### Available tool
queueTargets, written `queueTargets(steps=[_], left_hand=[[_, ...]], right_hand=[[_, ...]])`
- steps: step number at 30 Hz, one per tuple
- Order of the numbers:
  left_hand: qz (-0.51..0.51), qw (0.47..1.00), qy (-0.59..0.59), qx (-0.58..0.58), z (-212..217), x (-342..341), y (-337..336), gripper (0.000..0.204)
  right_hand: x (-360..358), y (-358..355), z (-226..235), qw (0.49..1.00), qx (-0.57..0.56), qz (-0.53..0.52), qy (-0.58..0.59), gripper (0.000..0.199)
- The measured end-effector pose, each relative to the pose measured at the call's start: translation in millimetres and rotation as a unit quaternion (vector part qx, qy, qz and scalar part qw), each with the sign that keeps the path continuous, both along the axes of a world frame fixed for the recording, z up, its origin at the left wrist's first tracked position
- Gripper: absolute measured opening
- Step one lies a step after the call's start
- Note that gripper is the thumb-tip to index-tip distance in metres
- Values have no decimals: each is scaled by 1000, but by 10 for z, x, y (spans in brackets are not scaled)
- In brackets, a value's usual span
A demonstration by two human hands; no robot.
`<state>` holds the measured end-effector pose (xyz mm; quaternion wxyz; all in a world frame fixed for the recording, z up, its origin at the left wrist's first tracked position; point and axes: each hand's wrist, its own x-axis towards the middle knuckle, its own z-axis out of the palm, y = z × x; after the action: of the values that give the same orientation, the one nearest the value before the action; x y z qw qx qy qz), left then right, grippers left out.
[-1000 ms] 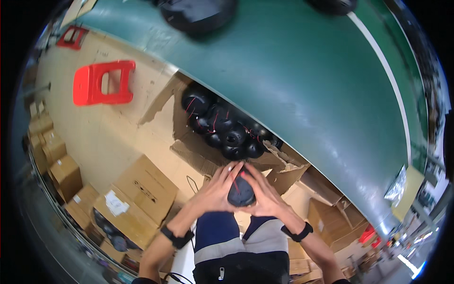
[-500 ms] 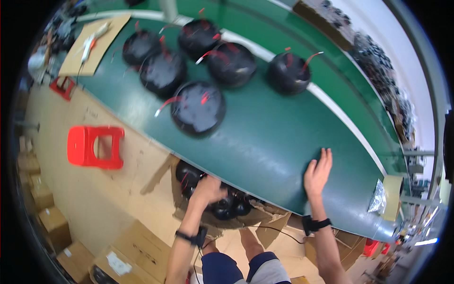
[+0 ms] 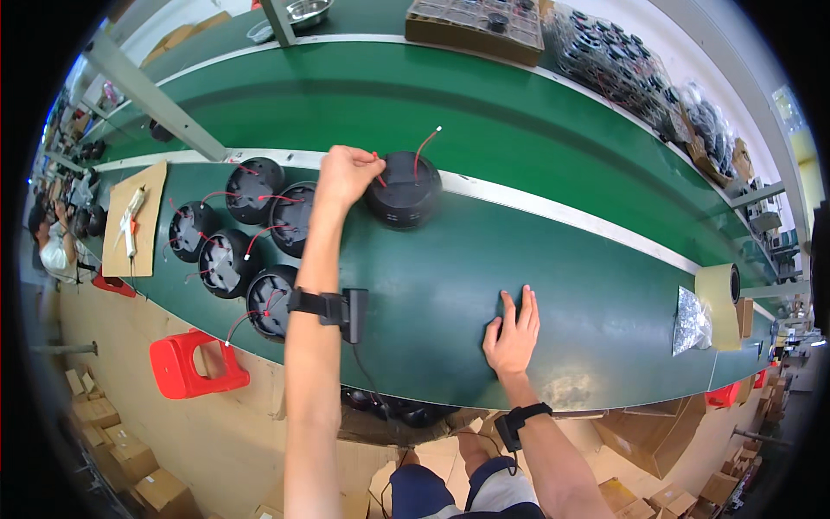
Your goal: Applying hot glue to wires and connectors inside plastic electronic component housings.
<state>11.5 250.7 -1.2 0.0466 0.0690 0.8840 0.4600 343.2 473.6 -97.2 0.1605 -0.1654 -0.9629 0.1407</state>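
My left hand (image 3: 344, 177) reaches over the green table to a black round housing (image 3: 404, 197) at the far edge. Thumb and fingertips pinch a red wire (image 3: 380, 179) that comes out of the housing's top. A second red wire with a white plug (image 3: 424, 147) stands up from the same housing. My right hand (image 3: 513, 337) lies on the tabletop with its fingers stretched out, holding nothing. To the left of my left arm sit several black housings (image 3: 226, 262) with open, wired sides; my arm partly covers one.
A glue gun (image 3: 130, 223) lies on cardboard (image 3: 158, 195) at the left. On the right are a silver bag (image 3: 691, 322) and a tape roll (image 3: 719, 290). Below stand a red stool (image 3: 177, 365) and a box of black housings (image 3: 398, 424). Another person (image 3: 56, 242) is far left.
My left hand has gone from the box below the table up to the far housing and pinches its wire. My right hand still rests on the table. The view has shifted.
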Motion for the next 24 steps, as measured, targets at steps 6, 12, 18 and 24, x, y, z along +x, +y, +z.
queueTargets(steps=[6, 12, 18, 24], left_hand=[[-85, 996, -42, 4, 76, -76, 84, 23], [11, 994, 54, -96, 299, -58, 250, 33], [-146, 964, 89, -204, 348, -93, 563, 32], [-92, 963, 102, -232, 314, -30, 434, 51]], right_hand=[[8, -17, 25, 1000, -22, -4, -12, 52], [0, -9, 35, 1000, -15, 1, -19, 52], [-1, -13, 39, 1000, -19, 5, -12, 52], [13, -6, 16, 1000, -20, 3, -14, 51]])
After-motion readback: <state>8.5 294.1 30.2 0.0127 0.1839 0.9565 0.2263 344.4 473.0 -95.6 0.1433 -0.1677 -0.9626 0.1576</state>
